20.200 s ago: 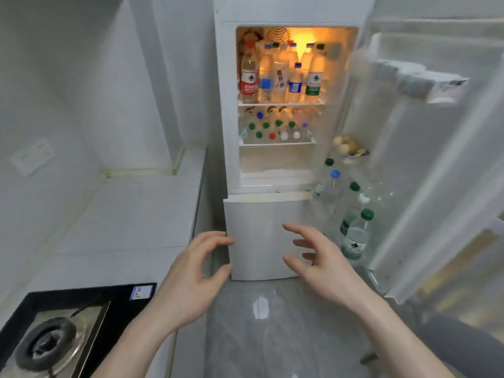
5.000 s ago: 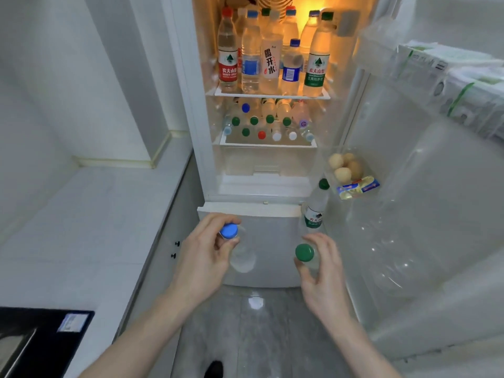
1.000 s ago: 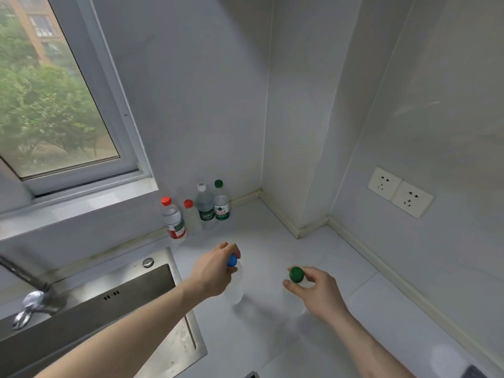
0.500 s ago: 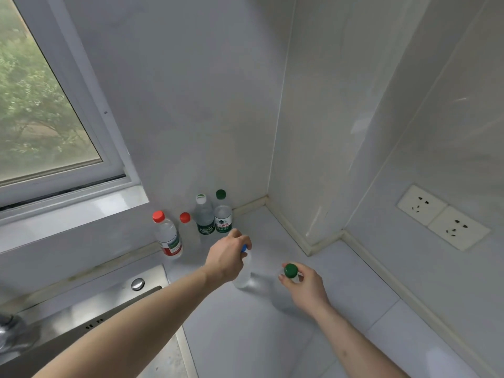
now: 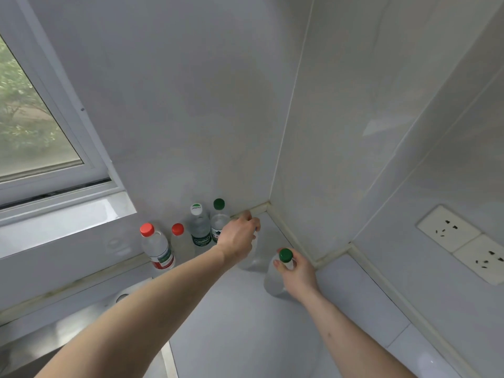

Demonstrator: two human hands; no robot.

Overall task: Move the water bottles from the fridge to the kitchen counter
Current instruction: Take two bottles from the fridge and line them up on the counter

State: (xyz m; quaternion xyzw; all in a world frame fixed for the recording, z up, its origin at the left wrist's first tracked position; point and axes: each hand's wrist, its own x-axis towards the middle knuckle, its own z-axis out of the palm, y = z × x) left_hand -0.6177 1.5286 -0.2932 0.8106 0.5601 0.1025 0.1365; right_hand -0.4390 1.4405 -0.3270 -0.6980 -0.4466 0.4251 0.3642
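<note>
Left hand (image 5: 237, 237) grips a clear bottle (image 5: 252, 257) by its top, right hand (image 5: 296, 271) grips a green-capped bottle (image 5: 275, 279), both on the counter (image 5: 245, 323).

Six upright clear bottles (image 5: 275, 279) on counter (image 5: 245, 323)

The left hand (image 5: 240, 237) covers the cap and neck of the clear bottle (image 5: 252, 259) it grips, so its cap colour cannot be told. The right hand (image 5: 298, 274) hides one side of the green-capped bottle (image 5: 274, 279). The sink (image 5: 81, 323) is blurred and partly behind the left forearm; the window (image 5: 30, 126) runs off the left edge
</note>
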